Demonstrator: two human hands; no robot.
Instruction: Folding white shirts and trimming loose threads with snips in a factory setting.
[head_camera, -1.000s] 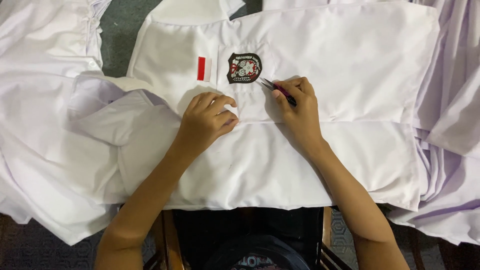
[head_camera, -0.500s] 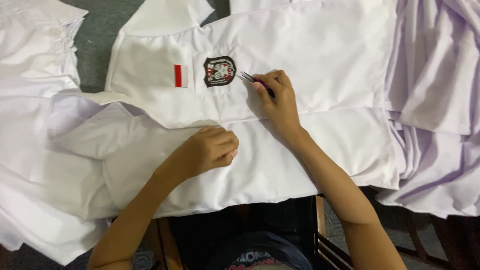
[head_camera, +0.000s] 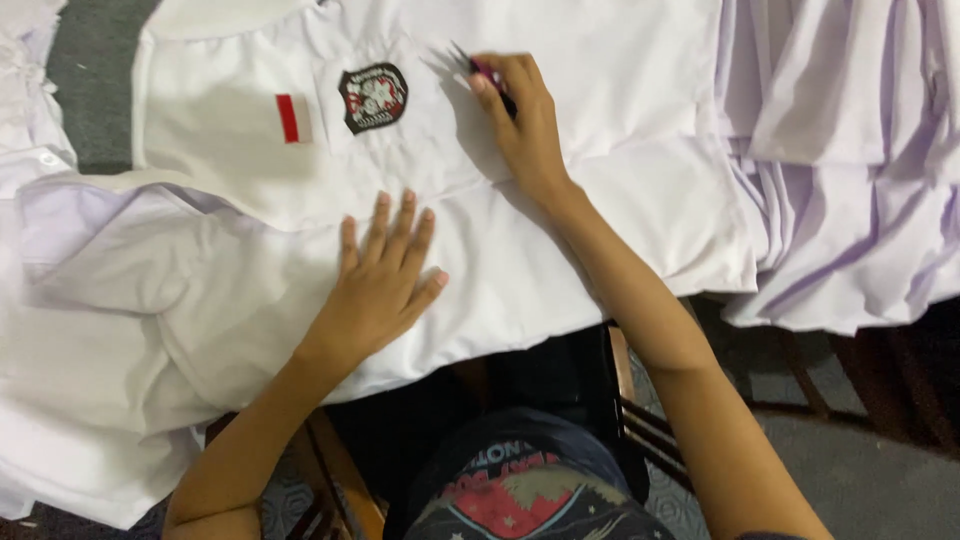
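White shirt lies spread flat across the work surface in the head view, its dark embroidered badge beside a small red-and-white patch. Left hand presses open-palmed on the fabric, fingers spread. Right hand pinches a pink-handled thread snips just right of the badge. Pale folded garments are stacked at right.

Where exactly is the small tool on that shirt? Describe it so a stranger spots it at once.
Start at the white shirt spread flat, and find the dark shield-shaped badge on its chest. To the right of the badge, the right hand pinches a slim dark tool with a pink handle, the only pointed thing there.
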